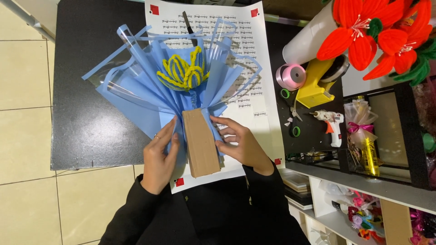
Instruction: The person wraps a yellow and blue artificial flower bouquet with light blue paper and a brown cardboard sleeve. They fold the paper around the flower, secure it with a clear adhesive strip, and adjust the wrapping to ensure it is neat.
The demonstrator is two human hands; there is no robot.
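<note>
A: Blue paper bouquet wrap (150, 90) with clear film edges, fanned open, lies on a white printed sheet (254, 68) over a black tabletop (91, 113). Yellow pipe-cleaner flower (184, 72) sits at its centre.

B: Noted. Lower end?

A: Brown cardboard block (200, 143), long and flat, lies over the gathered neck of the wrap, pointing toward the person.

B: Hands?

A: Left hand (160, 156) pressed flat against the block's left side, fingers straight and together, a ring on one; it rests on blue paper. Right hand (240, 143) on the other side, fingers curled, tips pinching the blue paper against the block's right edge. Neither hand closes fully round the block. Black sleeves on both arms.

B: Surroundings?

A: Dark slim tool (190, 27) lies on the sheet above the wrap. To the right: pink ribbon spool (291, 76), yellow tape dispenser (315, 86), white glue gun (331, 122), red pipe-cleaner flowers (377, 36). White shelves (363, 186) below them.
</note>
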